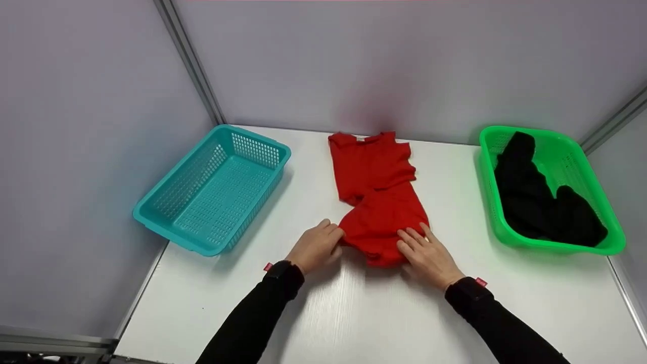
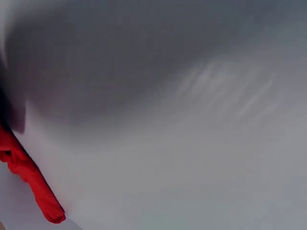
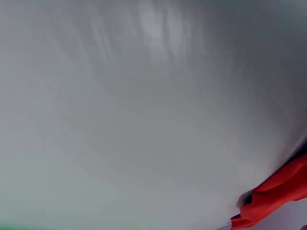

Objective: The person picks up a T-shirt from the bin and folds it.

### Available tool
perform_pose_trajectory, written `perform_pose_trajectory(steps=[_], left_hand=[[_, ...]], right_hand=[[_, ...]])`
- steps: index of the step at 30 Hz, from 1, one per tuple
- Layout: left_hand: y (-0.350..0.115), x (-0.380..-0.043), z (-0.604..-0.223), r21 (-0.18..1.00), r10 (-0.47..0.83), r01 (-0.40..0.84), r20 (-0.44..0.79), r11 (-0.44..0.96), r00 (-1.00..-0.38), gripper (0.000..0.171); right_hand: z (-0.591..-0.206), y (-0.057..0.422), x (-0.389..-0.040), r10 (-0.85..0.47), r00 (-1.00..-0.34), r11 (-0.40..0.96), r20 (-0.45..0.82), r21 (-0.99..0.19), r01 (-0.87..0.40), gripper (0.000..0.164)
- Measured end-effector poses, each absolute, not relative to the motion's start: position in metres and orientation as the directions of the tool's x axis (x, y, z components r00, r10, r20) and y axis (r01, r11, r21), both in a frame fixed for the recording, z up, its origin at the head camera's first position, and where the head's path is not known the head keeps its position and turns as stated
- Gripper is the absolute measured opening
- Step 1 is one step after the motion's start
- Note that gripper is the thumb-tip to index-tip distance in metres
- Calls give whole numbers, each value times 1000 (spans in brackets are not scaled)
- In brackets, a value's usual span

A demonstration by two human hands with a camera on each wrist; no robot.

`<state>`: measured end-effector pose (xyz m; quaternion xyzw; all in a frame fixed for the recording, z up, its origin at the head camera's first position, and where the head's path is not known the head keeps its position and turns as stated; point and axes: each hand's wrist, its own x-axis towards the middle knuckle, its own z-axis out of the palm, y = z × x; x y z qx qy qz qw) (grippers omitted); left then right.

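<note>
A red shirt lies creased on the white table, its neckline with a small pale label towards the back wall. Its lower half is skewed to the right and bunched along the front edge. My left hand pinches that half at its left corner. Over its right front edge, the fingers of my right hand grip the cloth, the thumb mostly hidden. In the left wrist view a strip of the red shirt shows at the lower left; the right wrist view has a fold of it at the lower right.
To the left stands an empty teal basket with perforated sides. A bright green basket on the right holds black cloth. Pale partition walls close off the table at the back and both sides.
</note>
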<state>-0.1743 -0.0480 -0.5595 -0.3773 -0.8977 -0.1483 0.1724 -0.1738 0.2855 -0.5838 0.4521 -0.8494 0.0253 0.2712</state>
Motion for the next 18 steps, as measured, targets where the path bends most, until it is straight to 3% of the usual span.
perform_pose_trajectory(steps=[10, 18], left_hand=[[-42, -180, -511, 362, 428, 783, 682, 506, -593, 15], [-32, -179, -486, 436, 365, 808, 732, 397, -575, 17]], right_hand=[[-547, 289, -192, -612, -519, 637, 596, -18, -771, 44], [-518, 279, -197, -501, -554, 641, 665, -145, -753, 19]])
